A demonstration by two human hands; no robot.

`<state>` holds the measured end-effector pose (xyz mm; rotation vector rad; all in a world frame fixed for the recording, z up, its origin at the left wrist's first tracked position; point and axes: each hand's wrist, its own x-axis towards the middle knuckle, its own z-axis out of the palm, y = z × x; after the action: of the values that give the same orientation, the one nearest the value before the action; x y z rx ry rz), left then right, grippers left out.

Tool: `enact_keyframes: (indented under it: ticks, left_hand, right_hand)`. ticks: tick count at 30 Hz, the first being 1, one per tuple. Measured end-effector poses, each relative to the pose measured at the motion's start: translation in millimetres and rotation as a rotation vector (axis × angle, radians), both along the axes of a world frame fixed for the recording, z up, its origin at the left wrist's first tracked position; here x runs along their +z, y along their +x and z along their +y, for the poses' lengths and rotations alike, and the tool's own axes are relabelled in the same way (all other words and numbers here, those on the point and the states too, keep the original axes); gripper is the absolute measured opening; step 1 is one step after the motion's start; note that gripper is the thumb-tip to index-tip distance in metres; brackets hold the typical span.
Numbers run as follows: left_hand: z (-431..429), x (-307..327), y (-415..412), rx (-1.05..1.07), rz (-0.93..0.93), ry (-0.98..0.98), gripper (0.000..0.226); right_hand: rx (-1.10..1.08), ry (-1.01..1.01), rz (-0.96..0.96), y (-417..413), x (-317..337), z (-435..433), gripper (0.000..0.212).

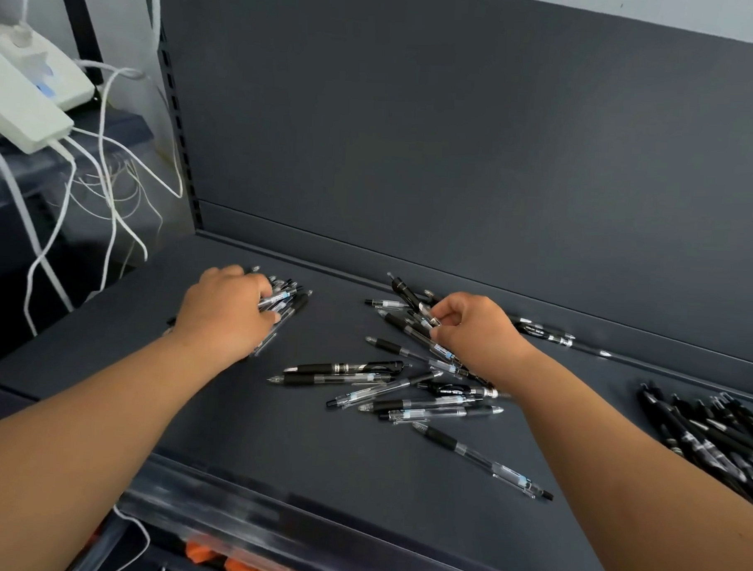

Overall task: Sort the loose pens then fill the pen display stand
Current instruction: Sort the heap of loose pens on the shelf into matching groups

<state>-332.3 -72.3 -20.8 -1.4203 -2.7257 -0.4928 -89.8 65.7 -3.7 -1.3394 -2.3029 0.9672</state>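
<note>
Matte shelf (273, 436); left hand (227, 311) grips slim pens (284, 299); right hand (478, 328) pinches pen (430, 315).

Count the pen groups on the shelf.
3: a bundle gripped by the left hand; a scatter in the middle, where the right hand pinches a pen; a pile at the right edge, partly cut off. Both hands may hide more.

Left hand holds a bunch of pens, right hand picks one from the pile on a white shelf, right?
No: the head view shows a dark grey shelf. The left hand holds the bunch of pens; the right hand pinches a pen from the pile.
</note>
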Motion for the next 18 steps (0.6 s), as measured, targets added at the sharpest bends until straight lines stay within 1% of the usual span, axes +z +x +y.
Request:
enact_keyframes:
  ticks: [1, 3, 5, 6, 7, 9, 11, 12, 14, 18]
  left_hand:
    - [2.7, 3.1, 6.6, -0.039, -0.011, 0.016, 0.031]
    - [7.3, 9.0, 22.0, -0.160, -0.107, 0.005, 0.031]
    - [9.3, 12.5, 38.0, -0.286, -0.249, -0.117, 0.030]
    - [9.7, 12.8, 45.2, -0.330, -0.287, -0.200, 0.031]
    - [10.4, 11.9, 51.4, -0.364, -0.282, -0.274, 0.032]
    - [12.2, 8.5, 61.1, -0.394, -0.196, -0.356, 0.034]
    - [14.6, 4.0, 66.8, -0.388, -0.122, -0.347, 0.032]
    - [15.8, 1.9, 68.3, -0.376, -0.113, -0.330, 0.029]
    - [18.8, -1.4, 70.6, -0.354, -0.125, -0.297, 0.026]
    - [28.4, -6.2, 79.6, -0.346, -0.139, -0.258, 0.027]
  right_hand:
    - [-0.002, 0.003, -0.006, 2.2, 0.3, 0.0, 0.014]
    - [0.017, 0.014, -0.033, 6.5, 1.8, -1.0, 0.014]
    - [0.050, 0.016, -0.072, 10.6, 3.5, -3.2, 0.014]
    - [0.064, 0.010, -0.087, 12.2, 3.8, -4.7, 0.015]
    - [0.075, 0.007, -0.098, 13.6, 3.6, -6.3, 0.016]
    - [0.097, 0.017, -0.112, 16.6, 2.4, -9.2, 0.017]
    - [0.114, 0.031, -0.127, 20.2, 1.5, -12.3, 0.017]
    - [0.120, 0.036, -0.132, 22.2, 1.7, -14.1, 0.017]
    - [0.129, 0.045, -0.136, 26.9, 2.3, -17.2, 0.018]
    - [0.128, 0.042, -0.133, 39.5, 1.8, -20.9, 0.017]
